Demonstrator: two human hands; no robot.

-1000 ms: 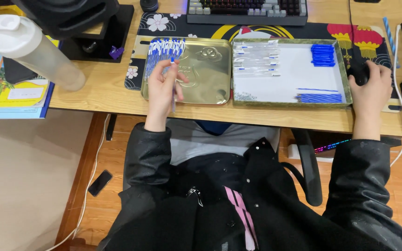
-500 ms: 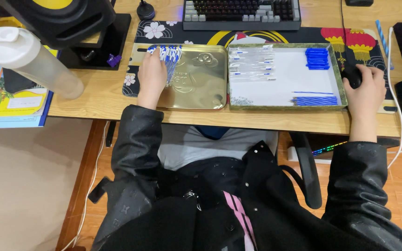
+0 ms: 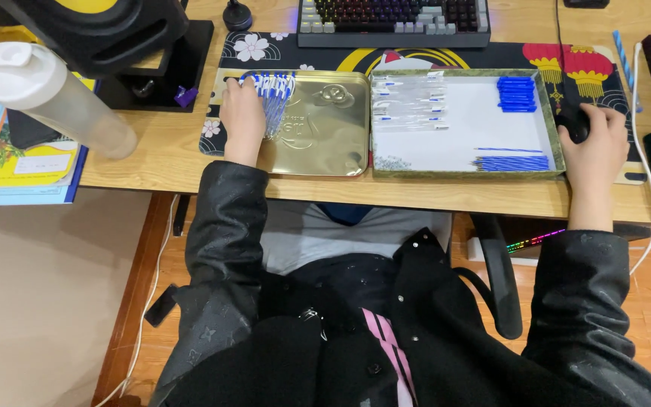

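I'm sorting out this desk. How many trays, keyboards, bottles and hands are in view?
Trays: 2, the gold tray and the white-lined tray
Keyboards: 1
Bottles: 1
Hands: 2, left hand, right hand
Total: 6

The left hand reaches up toward eleven o'clock, fingers bent down. The right hand rests out at two o'clock, fingers curled. Both arms are stretched forward.

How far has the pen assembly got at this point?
Done: a row of assembled blue-and-clear pens lies in the gold lid. In hand: the left hand rests on that row; the right hand sits on a dark mouse. Left: clear barrels, blue caps and refills remain in the white tray.
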